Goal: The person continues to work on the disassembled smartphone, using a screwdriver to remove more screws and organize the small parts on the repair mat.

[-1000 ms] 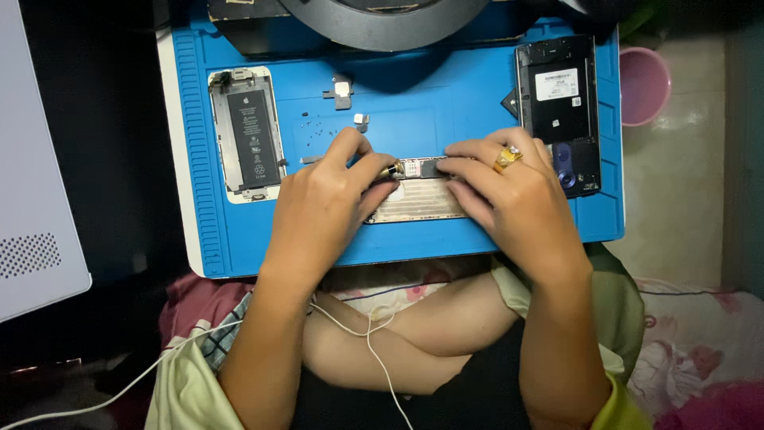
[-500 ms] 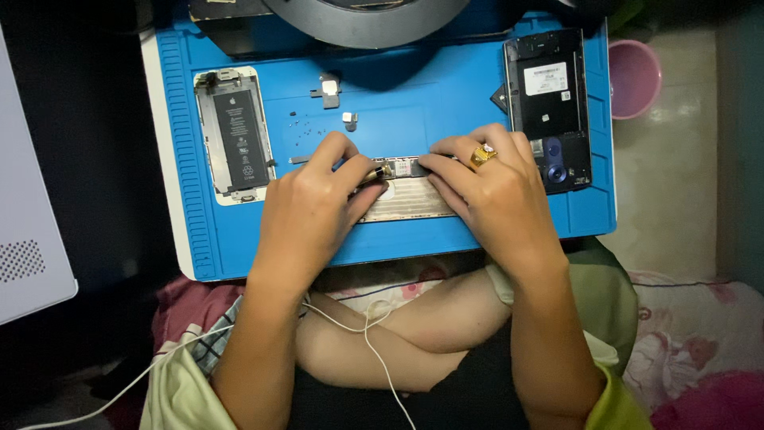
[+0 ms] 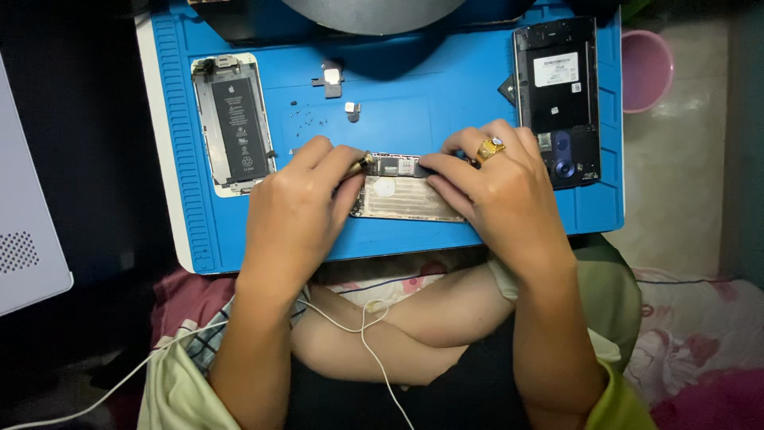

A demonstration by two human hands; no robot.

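Observation:
A narrow circuit board (image 3: 396,166) lies on a pale metal plate (image 3: 406,201) in the middle of a blue work mat (image 3: 446,103). My left hand (image 3: 298,211) grips a thin tool with a brass-coloured tip (image 3: 360,165) that touches the board's left end. On the other side my right hand (image 3: 497,195), with a gold ring on one finger, presses its fingertips on the board's right end.
An opened phone with a black battery (image 3: 233,121) lies at the mat's left. Another opened black phone (image 3: 557,95) lies at the right. Small metal parts (image 3: 332,76) and tiny screws (image 3: 306,115) sit above the hands. A pink bowl (image 3: 646,70) stands off the mat at right. White cables (image 3: 362,318) cross my lap.
The view has shifted, so the mat sits slightly lower and further left in the frame. Both hands stay on the circuit board with barely any movement.

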